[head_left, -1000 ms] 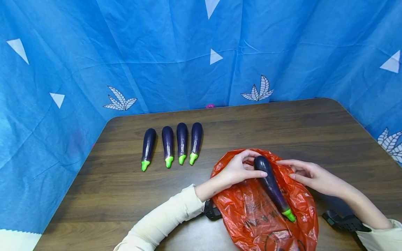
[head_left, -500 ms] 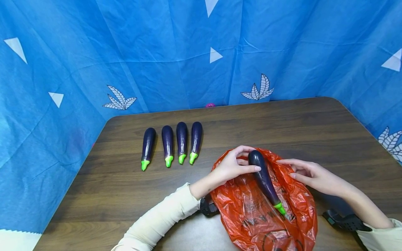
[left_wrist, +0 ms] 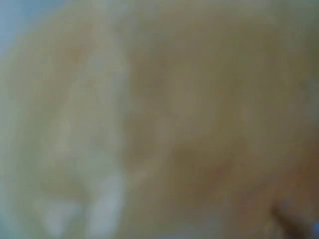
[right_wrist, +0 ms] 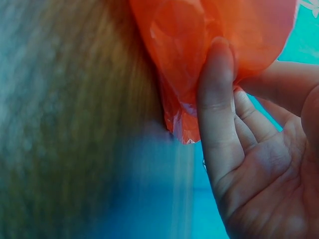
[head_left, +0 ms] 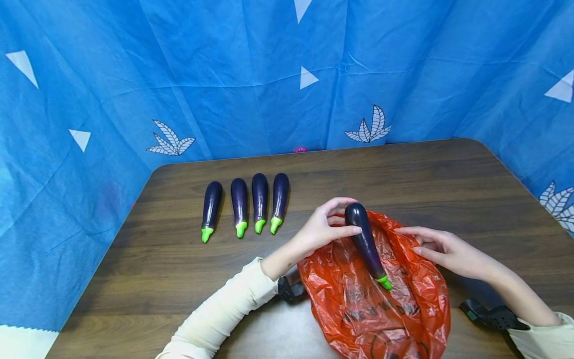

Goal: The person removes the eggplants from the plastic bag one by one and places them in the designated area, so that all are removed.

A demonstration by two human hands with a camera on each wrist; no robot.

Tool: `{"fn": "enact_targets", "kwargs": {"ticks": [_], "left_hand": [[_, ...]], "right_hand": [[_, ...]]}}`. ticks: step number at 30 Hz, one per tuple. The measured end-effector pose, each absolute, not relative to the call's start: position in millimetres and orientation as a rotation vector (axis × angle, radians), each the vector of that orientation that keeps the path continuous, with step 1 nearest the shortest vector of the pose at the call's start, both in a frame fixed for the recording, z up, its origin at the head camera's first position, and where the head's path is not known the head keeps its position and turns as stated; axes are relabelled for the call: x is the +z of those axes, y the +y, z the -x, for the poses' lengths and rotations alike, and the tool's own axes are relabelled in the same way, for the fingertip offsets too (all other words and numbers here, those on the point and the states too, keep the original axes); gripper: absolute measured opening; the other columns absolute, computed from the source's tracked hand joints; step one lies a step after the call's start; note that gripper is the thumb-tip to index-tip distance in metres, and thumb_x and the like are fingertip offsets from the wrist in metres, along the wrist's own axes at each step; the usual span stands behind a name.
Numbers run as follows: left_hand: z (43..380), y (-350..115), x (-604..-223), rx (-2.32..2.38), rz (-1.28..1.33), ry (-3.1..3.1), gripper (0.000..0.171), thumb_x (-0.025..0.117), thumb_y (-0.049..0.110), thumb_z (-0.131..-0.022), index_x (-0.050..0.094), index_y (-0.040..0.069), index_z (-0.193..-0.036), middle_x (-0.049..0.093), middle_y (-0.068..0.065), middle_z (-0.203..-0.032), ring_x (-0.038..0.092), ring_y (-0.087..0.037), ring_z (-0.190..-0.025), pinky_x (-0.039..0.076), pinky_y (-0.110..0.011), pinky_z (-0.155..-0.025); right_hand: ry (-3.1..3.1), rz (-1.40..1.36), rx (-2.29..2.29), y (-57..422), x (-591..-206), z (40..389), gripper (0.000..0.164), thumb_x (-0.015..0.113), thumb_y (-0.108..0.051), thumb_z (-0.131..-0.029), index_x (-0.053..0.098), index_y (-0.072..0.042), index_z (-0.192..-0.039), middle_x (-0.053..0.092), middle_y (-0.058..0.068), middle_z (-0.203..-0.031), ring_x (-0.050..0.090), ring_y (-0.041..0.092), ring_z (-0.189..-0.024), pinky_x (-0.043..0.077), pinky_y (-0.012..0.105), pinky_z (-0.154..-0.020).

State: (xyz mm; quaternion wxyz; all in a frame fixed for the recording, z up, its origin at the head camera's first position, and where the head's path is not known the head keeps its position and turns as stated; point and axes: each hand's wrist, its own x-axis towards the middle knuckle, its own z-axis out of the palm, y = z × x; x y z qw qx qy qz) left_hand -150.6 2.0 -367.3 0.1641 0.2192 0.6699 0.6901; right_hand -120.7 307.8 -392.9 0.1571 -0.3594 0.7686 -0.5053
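My left hand (head_left: 320, 224) grips a dark purple eggplant (head_left: 365, 244) by its thick end, thumb on the near side. The eggplant is tilted, its green stem end pointing down toward me over the red plastic bag (head_left: 350, 319). That bag lies spread on the table with dark print showing on it. At its right edge my right hand (head_left: 441, 252) pinches the thin plastic between thumb and fingers. The right wrist view shows the thumb (right_wrist: 217, 99) pressed on the bag's edge (right_wrist: 182, 55). The left wrist view is a blur.
Several more eggplants (head_left: 239, 204) lie in a row at the left of the wooden table (head_left: 179, 284), green ends toward me. A blue curtain (head_left: 251, 75) hangs behind the table's far edge. Black wrist cameras (head_left: 493, 315) sit on both wrists.
My left hand has moved up and to the left, carrying the eggplant along with its stem end farther from me. My right hand has stayed at the bag's edge.
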Motion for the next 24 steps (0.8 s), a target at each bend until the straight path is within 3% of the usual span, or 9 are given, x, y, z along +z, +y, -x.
{"fn": "enact_targets", "kwargs": {"ticks": [8, 16, 24], "left_hand": [[154, -8, -358, 1.923, -0.712, 2.041, 0.053, 0.069, -0.001, -0.083, 0.049, 0.004, -0.131, 0.055, -0.011, -0.116, 0.06, -0.025, -0.1, 0.05, -0.033, -0.083], [159, -18, -351, 1.934, -0.742, 2.078, 0.053, 0.071, -0.001, -0.082, 0.05, 0.007, -0.13, 0.056, -0.009, -0.115, 0.061, -0.019, -0.098, 0.049, -0.033, -0.084], [162, -28, -346, 1.958, -0.744, 2.1, 0.053, 0.07, 0.001, -0.082, 0.051, 0.009, -0.13, 0.057, -0.009, -0.114, 0.061, -0.021, -0.097, 0.05, -0.034, -0.084]], "right_hand": [[2.19, 1.007, -1.451, 307, -393, 121, 0.046, 0.044, 0.008, -0.096, 0.036, 0.0, -0.14, 0.06, 0.006, -0.099, 0.064, 0.02, -0.078, 0.055, 0.035, -0.058], [2.173, 1.027, -1.459, 308, -393, 122, 0.046, 0.043, 0.009, -0.095, 0.035, 0.001, -0.14, 0.06, 0.006, -0.1, 0.064, 0.02, -0.079, 0.055, 0.036, -0.058], [2.18, 1.05, -1.454, 308, -393, 122, 0.047, 0.042, 0.01, -0.095, 0.035, 0.002, -0.14, 0.06, 0.005, -0.099, 0.064, 0.019, -0.079, 0.054, 0.035, -0.059]]}}
